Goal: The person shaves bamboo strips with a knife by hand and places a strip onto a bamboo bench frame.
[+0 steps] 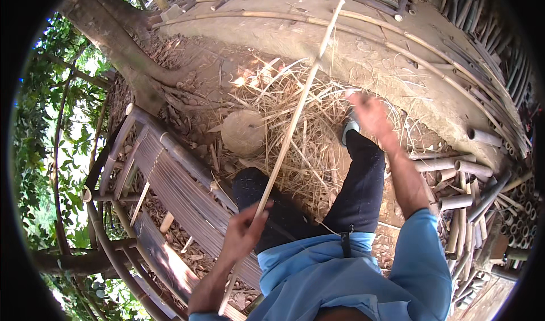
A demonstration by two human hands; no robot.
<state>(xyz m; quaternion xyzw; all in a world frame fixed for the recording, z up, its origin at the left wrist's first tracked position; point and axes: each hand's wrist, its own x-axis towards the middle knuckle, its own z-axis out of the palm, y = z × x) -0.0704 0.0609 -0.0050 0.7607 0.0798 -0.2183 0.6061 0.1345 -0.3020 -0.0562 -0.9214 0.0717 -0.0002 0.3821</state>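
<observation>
A long, pale bamboo strip runs slantwise from the far side down past my left thigh. My left hand is closed around its lower part, beside my left knee. Out to the right of the strip, my right hand is over my right foot, apart from the strip. Motion smears its fingers, so whether it holds anything is unclear. Between and beyond my legs lies a heap of thin bamboo shavings, which the strip passes above.
A round wooden block sits left of the shavings. On my left stands a slatted bamboo bench, with a tree trunk behind it. Cut bamboo tubes are piled at the right. A long bamboo pole edges the raised earth.
</observation>
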